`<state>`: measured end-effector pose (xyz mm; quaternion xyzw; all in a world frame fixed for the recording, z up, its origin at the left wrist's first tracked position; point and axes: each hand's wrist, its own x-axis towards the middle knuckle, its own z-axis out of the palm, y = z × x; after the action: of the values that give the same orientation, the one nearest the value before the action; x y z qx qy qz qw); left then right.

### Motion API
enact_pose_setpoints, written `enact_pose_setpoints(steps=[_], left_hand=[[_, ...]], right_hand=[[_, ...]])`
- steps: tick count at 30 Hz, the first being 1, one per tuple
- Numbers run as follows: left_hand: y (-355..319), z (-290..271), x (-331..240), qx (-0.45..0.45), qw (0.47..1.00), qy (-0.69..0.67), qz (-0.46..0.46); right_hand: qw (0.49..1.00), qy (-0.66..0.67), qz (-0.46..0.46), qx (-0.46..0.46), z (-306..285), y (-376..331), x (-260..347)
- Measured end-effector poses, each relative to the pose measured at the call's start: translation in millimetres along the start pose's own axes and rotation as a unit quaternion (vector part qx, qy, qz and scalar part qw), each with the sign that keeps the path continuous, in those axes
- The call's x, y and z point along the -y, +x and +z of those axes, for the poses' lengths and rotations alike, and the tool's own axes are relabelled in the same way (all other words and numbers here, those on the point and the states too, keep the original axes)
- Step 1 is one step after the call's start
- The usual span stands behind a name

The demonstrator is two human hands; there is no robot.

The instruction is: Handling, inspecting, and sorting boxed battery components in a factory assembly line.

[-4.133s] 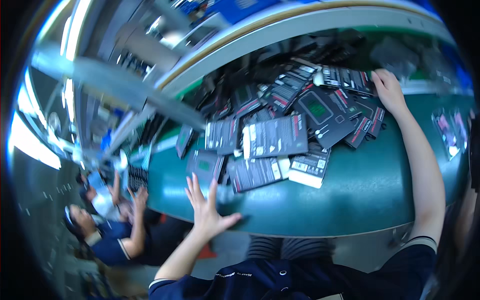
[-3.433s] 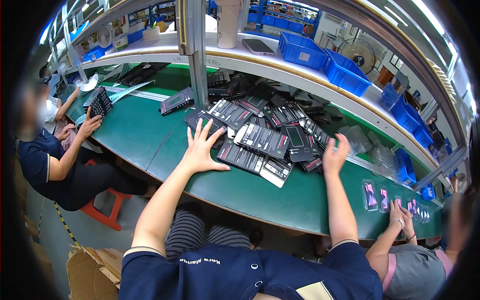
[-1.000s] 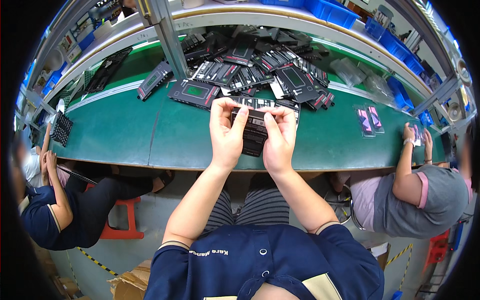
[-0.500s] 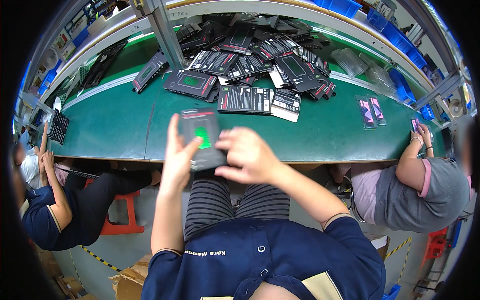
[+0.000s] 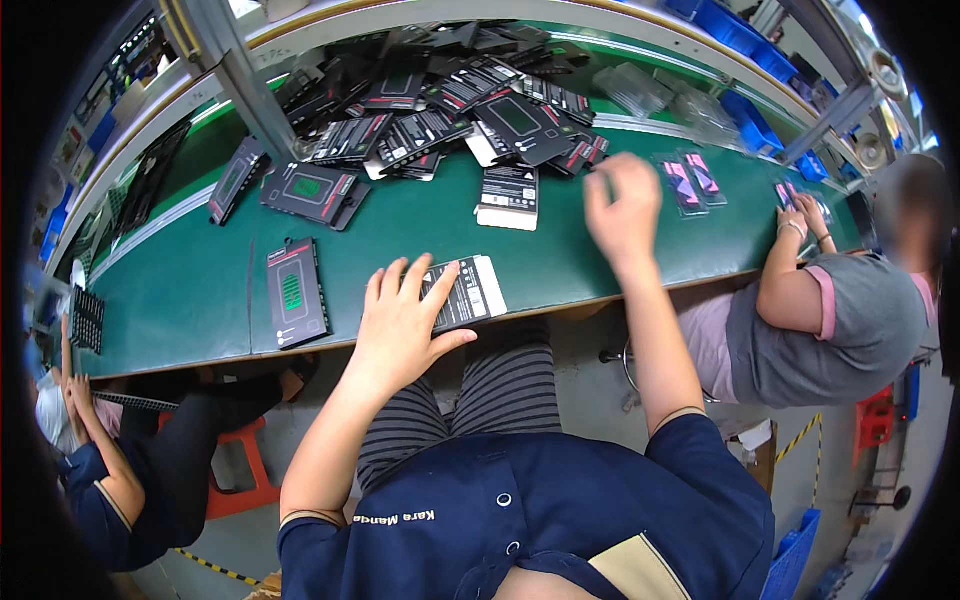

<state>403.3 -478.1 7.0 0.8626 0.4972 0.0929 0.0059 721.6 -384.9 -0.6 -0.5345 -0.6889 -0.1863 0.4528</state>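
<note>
My left hand (image 5: 400, 320) lies with fingers spread on a black flat box (image 5: 462, 300) near the table's front edge. That box has white print and a pale flap standing out at its right end. To the left of this hand, a black box with a green panel (image 5: 292, 291) lies face up. My right hand (image 5: 625, 205), slightly blurred, is raised over the table at the right of the pile of black boxes (image 5: 400, 135). Its fingers are loosely bent, and nothing shows in them. Another box with a pale open flap (image 5: 507, 197) lies at the pile's front.
Clear plastic trays (image 5: 640, 90) lie behind on the right, with blue bins (image 5: 750, 125) beyond. Two purple-pink packs (image 5: 690, 182) sit to the right. A metal post (image 5: 245, 90) rises at the back left. Seated people (image 5: 840, 320) are on both sides.
The box with the green panel has left my hands and lies on the table at the left. My left hand is now on a white-printed box; my right hand has moved away to the right.
</note>
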Motion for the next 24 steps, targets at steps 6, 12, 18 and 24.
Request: enact_pose_setpoints(steps=[6, 12, 18, 24], left_hand=[[29, 13, 3, -0.038, 0.988, -0.129, 0.076], [51, 13, 1, -0.051, 0.982, -0.173, 0.047], [54, 7, 7, 0.008, 0.975, -0.206, 0.078], [49, -3, -3, -0.127, 0.931, -0.342, -0.026]], right_hand=[[0.939, -0.232, 0.17, 0.187, -33, -49, -83], [0.963, 0.02, 0.22, 0.157, -55, -76, 29], [0.888, 0.282, 0.05, 0.36, -53, -53, 53], [0.81, 0.541, 0.193, 0.119, -30, -36, 111]])
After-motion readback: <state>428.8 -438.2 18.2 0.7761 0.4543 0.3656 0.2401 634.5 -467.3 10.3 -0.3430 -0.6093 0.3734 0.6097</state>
